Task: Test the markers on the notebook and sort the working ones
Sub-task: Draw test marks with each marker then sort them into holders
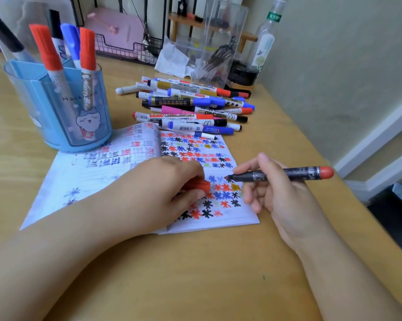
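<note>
- Head view: right hand (274, 191) pinches the red marker (281, 175), tip on the notebook (149, 181).
- Left hand (169, 193) grips its red cap (201, 186), pinning the page.
- Draw slowly; faint ink means rejecting it.
</note>
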### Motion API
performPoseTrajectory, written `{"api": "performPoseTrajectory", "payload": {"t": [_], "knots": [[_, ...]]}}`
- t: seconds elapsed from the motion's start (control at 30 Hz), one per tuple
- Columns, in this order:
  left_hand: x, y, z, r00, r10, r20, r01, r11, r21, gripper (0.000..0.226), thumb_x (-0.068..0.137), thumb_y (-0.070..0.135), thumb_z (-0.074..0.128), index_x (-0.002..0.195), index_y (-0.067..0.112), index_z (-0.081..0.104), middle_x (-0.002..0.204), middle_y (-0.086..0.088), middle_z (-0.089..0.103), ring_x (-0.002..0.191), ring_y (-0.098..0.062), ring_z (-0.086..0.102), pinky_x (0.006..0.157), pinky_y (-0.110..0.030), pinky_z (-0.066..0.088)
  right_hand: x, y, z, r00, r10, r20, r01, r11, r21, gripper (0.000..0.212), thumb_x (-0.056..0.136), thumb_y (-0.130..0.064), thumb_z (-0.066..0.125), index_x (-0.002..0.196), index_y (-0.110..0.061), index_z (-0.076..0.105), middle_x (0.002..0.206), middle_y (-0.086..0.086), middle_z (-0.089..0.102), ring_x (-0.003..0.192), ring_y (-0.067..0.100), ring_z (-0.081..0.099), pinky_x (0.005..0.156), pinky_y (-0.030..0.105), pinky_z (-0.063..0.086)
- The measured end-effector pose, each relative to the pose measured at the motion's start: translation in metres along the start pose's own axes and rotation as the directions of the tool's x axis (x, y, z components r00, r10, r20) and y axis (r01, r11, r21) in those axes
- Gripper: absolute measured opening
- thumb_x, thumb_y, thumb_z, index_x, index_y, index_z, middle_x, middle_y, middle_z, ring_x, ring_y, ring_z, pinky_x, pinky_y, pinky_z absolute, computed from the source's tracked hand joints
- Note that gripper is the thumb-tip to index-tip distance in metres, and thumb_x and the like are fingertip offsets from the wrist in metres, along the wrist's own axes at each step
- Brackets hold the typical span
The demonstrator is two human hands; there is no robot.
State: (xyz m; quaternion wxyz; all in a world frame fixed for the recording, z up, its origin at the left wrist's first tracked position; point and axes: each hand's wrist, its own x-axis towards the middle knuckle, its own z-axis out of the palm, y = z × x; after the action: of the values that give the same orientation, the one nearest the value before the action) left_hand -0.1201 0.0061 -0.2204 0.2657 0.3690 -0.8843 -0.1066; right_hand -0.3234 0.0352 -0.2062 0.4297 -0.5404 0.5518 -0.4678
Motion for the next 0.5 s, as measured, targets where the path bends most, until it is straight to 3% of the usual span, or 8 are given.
{"api": "performPoseTrajectory", "payload": {"t": [0.07, 0.2, 0.33, 0.5], "knots": [[-0.0002, 0.0003, 0.0003, 1.000, -0.003, 0.007, 0.003, 1.000, 0.010, 0.033, 0.083, 0.045, 0.044, 0.095, 0.020, 0.061, 0.077, 0.004, 0.062, 0.073, -0.015, 0.055, 0.062, -0.035, 0.049, -0.0025, 0.0010, 0.0008, 1.000, -0.029, 0.005, 0.029, 0.991, -0.130, 0.036, 0.088, -0.047, 0.053, 0.073, -0.018, 0.067, 0.047, 0.000, 0.048, 0.046, 0.011, 0.040, 0.049, 0.018, 0.035], [-0.0003, -0.0004, -0.0002, 1.000, 0.001, 0.009, -0.002, 1.000, 0.020, 0.036, 0.083, 0.048, 0.040, 0.094, 0.021, 0.060, 0.075, 0.005, 0.061, 0.070, -0.013, 0.053, 0.058, -0.032, 0.048, -0.0042, 0.0052, -0.0001, 0.999, -0.031, 0.029, 0.037, 0.977, -0.211, 0.025, 0.083, -0.018, 0.064, 0.063, -0.016, 0.049, 0.042, -0.004, 0.041, 0.043, 0.013, 0.036, 0.046, 0.024, 0.031], [0.0000, 0.0005, 0.0006, 1.000, -0.007, 0.008, 0.007, 1.000, 0.025, 0.028, 0.082, 0.041, 0.048, 0.095, 0.020, 0.061, 0.075, 0.004, 0.062, 0.069, -0.014, 0.054, 0.057, -0.032, 0.048, -0.0053, 0.0057, -0.0003, 0.998, -0.058, 0.037, 0.066, 0.956, -0.285, 0.027, 0.075, -0.029, 0.063, 0.059, -0.020, 0.042, 0.046, -0.005, 0.037, 0.048, 0.015, 0.033, 0.049, 0.028, 0.028], [-0.0001, -0.0007, 0.0013, 1.000, -0.026, 0.016, 0.026, 1.000, 0.008, 0.029, 0.081, 0.041, 0.049, 0.098, 0.021, 0.062, 0.078, 0.006, 0.062, 0.071, -0.012, 0.054, 0.059, -0.025, 0.044, -0.0074, 0.0033, 0.0023, 0.995, -0.085, 0.047, 0.096, 0.925, -0.366, 0.030, 0.081, -0.017, 0.062, 0.061, -0.016, 0.040, 0.047, -0.005, 0.035, 0.045, 0.009, 0.030, 0.043, 0.021, 0.024]]}}
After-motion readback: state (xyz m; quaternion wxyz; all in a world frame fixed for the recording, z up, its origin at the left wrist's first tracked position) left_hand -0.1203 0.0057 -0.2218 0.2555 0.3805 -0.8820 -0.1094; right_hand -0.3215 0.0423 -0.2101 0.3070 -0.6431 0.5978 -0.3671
